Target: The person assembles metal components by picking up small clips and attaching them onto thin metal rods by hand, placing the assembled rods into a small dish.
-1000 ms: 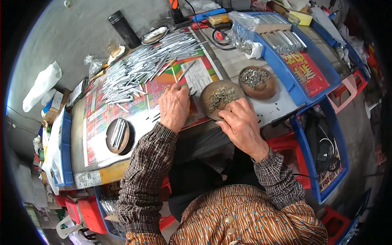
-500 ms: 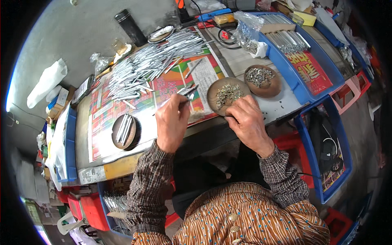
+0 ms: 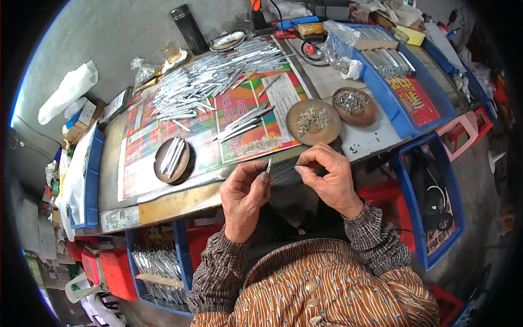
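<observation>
My left hand (image 3: 244, 201) is closed in front of the table's front edge, pinching a slim metal rod (image 3: 269, 164) whose tip points up. To its right, my right hand (image 3: 332, 177) has thumb and forefinger together in a pinch; whatever they hold is too small to make out. Just beyond the right hand lies a wooden bowl (image 3: 332, 135) of small brass-coloured metal pieces (image 3: 312, 119). Beside it a darker bowl (image 3: 366, 119) holds small silvery pieces (image 3: 350, 102). A few loose silver rods (image 3: 243, 124) rest on the printed sheet (image 3: 212, 150) beyond my left hand.
A large heap of silver rods (image 3: 201, 82) covers the back of the table. At left, a small round bowl (image 3: 186, 165) holds several rods. Blue trays (image 3: 430, 90) stand at the right, and a blue crate (image 3: 400, 185) sits below them. A black flask (image 3: 189, 30) stands behind.
My left hand has come back from over the sheet toward me, leaving several rods there and keeping one. My right hand has drawn away from the brass-piece bowl toward me.
</observation>
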Available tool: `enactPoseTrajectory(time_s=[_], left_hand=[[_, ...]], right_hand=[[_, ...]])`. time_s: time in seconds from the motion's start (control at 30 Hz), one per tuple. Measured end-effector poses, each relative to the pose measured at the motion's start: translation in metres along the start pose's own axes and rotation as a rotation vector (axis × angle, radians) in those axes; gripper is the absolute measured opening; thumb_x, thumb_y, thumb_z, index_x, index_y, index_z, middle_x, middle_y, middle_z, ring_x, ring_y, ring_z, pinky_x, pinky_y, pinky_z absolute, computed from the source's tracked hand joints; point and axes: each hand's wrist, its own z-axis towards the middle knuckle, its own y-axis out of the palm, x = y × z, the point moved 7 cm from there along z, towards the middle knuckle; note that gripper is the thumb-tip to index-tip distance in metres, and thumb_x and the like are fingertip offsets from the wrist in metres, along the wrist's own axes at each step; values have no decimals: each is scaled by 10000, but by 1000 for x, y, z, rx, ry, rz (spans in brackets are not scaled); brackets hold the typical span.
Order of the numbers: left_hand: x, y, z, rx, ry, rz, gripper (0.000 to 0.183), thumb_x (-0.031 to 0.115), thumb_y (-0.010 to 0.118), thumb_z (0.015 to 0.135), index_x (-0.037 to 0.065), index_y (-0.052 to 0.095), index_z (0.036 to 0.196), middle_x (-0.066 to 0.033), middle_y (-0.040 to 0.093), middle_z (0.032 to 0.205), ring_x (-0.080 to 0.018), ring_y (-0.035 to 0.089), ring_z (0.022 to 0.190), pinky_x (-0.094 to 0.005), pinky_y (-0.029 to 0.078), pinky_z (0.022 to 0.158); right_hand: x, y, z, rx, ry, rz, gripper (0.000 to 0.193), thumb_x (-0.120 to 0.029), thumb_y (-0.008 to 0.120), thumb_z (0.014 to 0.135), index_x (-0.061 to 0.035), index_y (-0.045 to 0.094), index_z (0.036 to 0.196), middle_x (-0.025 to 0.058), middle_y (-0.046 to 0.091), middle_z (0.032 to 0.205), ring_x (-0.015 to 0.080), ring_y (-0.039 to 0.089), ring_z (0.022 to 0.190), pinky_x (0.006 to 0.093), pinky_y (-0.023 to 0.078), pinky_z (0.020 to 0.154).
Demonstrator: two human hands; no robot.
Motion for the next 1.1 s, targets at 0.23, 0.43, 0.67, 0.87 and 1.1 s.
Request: enactPoseTrajectory(time_s=[0.23,0.43,0.67,0.87,1.1], left_hand=[[-5,10,-18,-66,-119,-212,179,47,555,941,-23,581,1104,-57,638,840,-45,475,567,-166,330,466],[-10,16,-26,-50,-198,-283,201,77,574,941,-21,581,1116,-63,639,839,-50,497,579,-160,357,472],[-14,18,-28,-40,-214,-291,211,64,558,941,-31,569,1130,-75,615,840,-55,462,553,-157,307,440],[-15,18,-29,-56,-223,-333,209,68,567,939,-25,583,1125,-71,630,842,-59,496,574,-152,340,452],[-18,19,-30,-69,-229,-356,211,73,575,938,-17,590,1128,-71,644,849,-64,522,591,-150,358,461]], right_hand=[[-8,13,-10,2,120,247,102,58,651,781,24,616,870,46,609,874,85,591,786,221,494,675],[-8,15,-13,3,155,335,98,49,645,805,15,614,891,28,609,851,62,592,730,221,500,629],[-1,25,-22,0,302,513,89,38,611,856,28,604,944,17,621,832,65,621,736,215,516,663],[-1,28,-22,4,247,556,55,14,602,882,32,598,934,33,611,851,69,617,714,220,509,646],[-4,26,-23,26,150,407,54,9,604,877,26,590,927,58,602,843,92,626,690,229,502,611]])
